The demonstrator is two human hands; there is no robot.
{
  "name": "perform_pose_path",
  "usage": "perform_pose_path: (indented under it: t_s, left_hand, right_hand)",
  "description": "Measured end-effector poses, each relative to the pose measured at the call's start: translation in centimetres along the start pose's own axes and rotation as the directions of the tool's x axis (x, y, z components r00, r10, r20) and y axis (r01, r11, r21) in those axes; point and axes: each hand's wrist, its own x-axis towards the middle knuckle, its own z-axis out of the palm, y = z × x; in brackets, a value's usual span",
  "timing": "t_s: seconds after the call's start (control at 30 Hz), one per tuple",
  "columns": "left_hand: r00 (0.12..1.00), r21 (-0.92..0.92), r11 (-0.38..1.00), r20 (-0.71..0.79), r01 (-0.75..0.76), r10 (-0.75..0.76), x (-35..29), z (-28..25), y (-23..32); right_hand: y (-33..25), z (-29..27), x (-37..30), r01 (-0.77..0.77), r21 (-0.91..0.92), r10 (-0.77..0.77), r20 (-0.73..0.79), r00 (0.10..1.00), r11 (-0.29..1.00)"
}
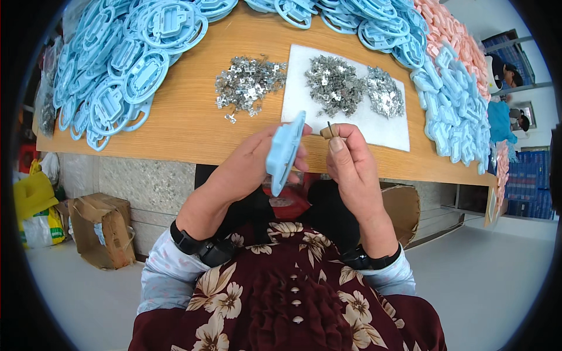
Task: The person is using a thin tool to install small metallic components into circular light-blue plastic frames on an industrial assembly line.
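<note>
On my feed, my left grip is clamped on the blue piece just before the mat, long axis toward it, my right grip just right of that piece, pinching a tan bit

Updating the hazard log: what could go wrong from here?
The thin dark piece in the right hand's pinch could slip and get lost. The blue plastic part in the left hand, near the table edge, might drop. Neighbouring metal piles on the white pad could mix.
</note>
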Motion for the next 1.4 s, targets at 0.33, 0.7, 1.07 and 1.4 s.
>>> perform_pose_path:
  t_s: [0.33, 0.7, 1.07, 1.4]
  left_hand:
    - [0.997, -0.181, 0.983, 0.053, -0.044, 0.055, 0.2, 0.5, -1.1]
    - [0.994, -0.206, 0.973, -0.002, -0.106, 0.108, 0.8, 0.6, -1.6]
    - [0.993, -0.386, 0.922, 0.107, 0.001, 0.044, 1.8, 0.0, -1.6]
    - [0.934, -0.307, 0.894, 0.247, 0.328, -0.258, 3.2, 4.0, -2.4]
  right_hand:
    - [1.3, 1.4, 0.0, 0.230, -0.338, -0.259, -0.041, 0.965, 0.913]
    - [1.0, 2.2, 0.0, 0.395, -0.540, -0.471, -0.004, 0.882, 0.744]
    - [0.8, 0.3, -0.4, 0.176, -0.070, -0.184, -0.134, 0.974, 0.982]
    - [-0.4, -3.8, -1.9, -0.261, 0.255, 0.230, 0.144, 0.962, 0.931]
